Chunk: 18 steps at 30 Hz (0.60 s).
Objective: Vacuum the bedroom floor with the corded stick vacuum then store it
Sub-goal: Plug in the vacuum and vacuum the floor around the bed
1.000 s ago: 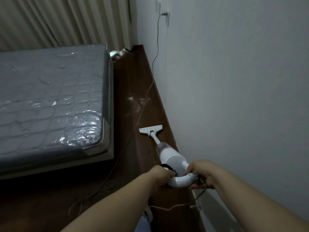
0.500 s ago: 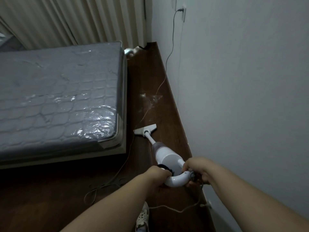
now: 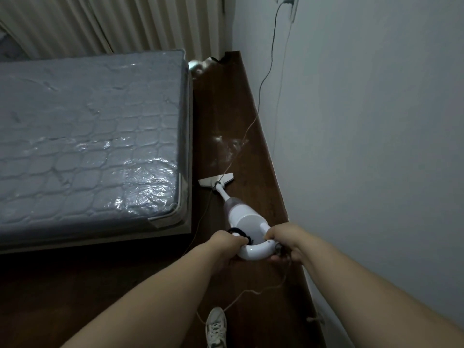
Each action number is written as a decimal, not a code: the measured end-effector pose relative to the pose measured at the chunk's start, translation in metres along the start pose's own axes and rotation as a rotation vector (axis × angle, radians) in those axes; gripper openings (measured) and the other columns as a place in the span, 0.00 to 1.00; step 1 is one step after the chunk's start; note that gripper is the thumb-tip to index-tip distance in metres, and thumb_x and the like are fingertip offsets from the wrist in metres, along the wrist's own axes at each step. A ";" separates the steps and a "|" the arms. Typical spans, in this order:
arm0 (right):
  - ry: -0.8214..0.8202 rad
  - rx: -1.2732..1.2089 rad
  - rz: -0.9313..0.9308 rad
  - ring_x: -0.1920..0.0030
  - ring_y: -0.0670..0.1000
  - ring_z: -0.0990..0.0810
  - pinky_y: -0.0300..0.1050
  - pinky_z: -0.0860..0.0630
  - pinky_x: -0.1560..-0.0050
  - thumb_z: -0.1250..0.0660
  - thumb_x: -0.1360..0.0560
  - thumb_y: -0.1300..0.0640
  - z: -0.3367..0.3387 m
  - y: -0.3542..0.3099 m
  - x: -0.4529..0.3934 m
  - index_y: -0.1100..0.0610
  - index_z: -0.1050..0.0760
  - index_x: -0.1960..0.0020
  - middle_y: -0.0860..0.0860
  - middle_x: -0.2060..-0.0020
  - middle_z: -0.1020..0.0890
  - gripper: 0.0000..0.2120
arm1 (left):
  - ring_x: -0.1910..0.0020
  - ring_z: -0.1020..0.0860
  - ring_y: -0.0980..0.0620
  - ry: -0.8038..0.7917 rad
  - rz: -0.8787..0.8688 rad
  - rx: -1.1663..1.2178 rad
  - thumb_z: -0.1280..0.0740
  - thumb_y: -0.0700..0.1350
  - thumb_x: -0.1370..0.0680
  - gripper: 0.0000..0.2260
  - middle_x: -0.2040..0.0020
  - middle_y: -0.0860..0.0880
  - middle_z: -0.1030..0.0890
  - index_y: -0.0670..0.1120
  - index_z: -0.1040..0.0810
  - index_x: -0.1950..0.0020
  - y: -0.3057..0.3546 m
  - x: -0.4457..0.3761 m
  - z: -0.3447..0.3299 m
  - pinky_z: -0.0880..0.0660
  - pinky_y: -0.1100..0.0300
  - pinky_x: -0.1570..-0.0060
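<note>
1. A mattress (image 3: 85, 136) wrapped in clear plastic fills the left side of the floor, its near right corner close to the vacuum head.
2. Pleated curtains (image 3: 113, 21) hang behind the mattress along the far edge of the room.
3. The dark wood floor (image 3: 251, 151) runs as a narrow strip between the mattress and the wall, with a pale dusty patch (image 3: 229, 144) partway along it.
4. The left hand (image 3: 227, 243) curls around the left end of the looped handle of the white stick vacuum (image 3: 244, 218).
5. The vacuum's flat floor head (image 3: 216, 180) rests on the floor strip, just beside the mattress corner.
6. A sneaker (image 3: 216, 327) stands on the floor at the near edge.
7. The right hand (image 3: 285, 241) grips the right end of the same handle, apart from the left.
8. The cord (image 3: 261, 91) trails from a plug high on the wall (image 3: 376, 146) down across the floor.
</note>
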State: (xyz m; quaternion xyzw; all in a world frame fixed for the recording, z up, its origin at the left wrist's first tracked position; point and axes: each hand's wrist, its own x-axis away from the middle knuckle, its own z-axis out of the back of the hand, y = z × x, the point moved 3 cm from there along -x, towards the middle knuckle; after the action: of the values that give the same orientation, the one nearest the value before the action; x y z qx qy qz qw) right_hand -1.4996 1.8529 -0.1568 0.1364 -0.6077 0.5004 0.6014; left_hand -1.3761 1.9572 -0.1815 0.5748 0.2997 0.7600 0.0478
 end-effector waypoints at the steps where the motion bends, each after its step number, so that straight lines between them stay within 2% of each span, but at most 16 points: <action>1: 0.005 -0.001 0.001 0.72 0.54 0.23 0.44 0.28 0.67 0.40 0.25 0.64 0.004 0.001 0.001 0.65 0.32 0.47 0.63 0.61 0.23 0.08 | 0.51 0.19 0.43 -0.006 0.002 -0.003 0.31 0.45 0.23 0.16 0.47 0.40 0.21 0.38 0.26 0.39 0.000 0.000 -0.003 0.19 0.54 0.59; 6: 0.035 0.023 -0.032 0.70 0.55 0.22 0.43 0.25 0.67 0.39 0.27 0.65 0.021 0.029 0.017 0.64 0.33 0.44 0.63 0.58 0.23 0.11 | 0.55 0.18 0.45 -0.047 0.027 -0.046 0.30 0.46 0.25 0.16 0.50 0.41 0.20 0.40 0.26 0.41 -0.013 0.014 -0.030 0.21 0.59 0.69; 9: 0.043 0.018 -0.055 0.71 0.55 0.22 0.43 0.25 0.70 0.39 0.27 0.65 0.030 0.056 0.034 0.66 0.32 0.41 0.63 0.58 0.23 0.15 | 0.60 0.19 0.46 -0.064 0.033 -0.104 0.30 0.45 0.25 0.15 0.53 0.41 0.20 0.39 0.26 0.43 -0.026 0.030 -0.049 0.25 0.63 0.76; 11: 0.030 0.019 -0.066 0.70 0.56 0.21 0.42 0.25 0.71 0.40 0.26 0.66 0.035 0.072 0.045 0.66 0.33 0.40 0.64 0.57 0.23 0.15 | 0.58 0.19 0.45 -0.075 0.025 -0.148 0.31 0.46 0.25 0.17 0.51 0.40 0.20 0.38 0.26 0.41 -0.035 0.040 -0.063 0.24 0.60 0.74; 14: 0.004 -0.018 -0.075 0.69 0.56 0.22 0.39 0.25 0.77 0.40 0.25 0.66 0.041 0.086 0.059 0.66 0.34 0.41 0.64 0.56 0.24 0.13 | 0.53 0.19 0.43 -0.056 0.006 -0.169 0.31 0.46 0.25 0.18 0.47 0.39 0.20 0.37 0.26 0.40 -0.044 0.053 -0.076 0.22 0.57 0.63; 18: -0.016 -0.043 -0.059 0.69 0.56 0.23 0.37 0.27 0.80 0.40 0.24 0.65 0.041 0.082 0.059 0.66 0.34 0.39 0.63 0.58 0.26 0.14 | 0.62 0.22 0.46 -0.023 -0.008 -0.131 0.32 0.46 0.24 0.16 0.53 0.40 0.22 0.37 0.26 0.41 -0.040 0.060 -0.074 0.27 0.59 0.74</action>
State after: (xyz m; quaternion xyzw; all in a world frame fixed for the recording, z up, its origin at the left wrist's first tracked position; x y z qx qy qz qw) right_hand -1.6008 1.8851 -0.1325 0.1453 -0.6190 0.4683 0.6136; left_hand -1.4738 1.9852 -0.1634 0.5780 0.2509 0.7711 0.0918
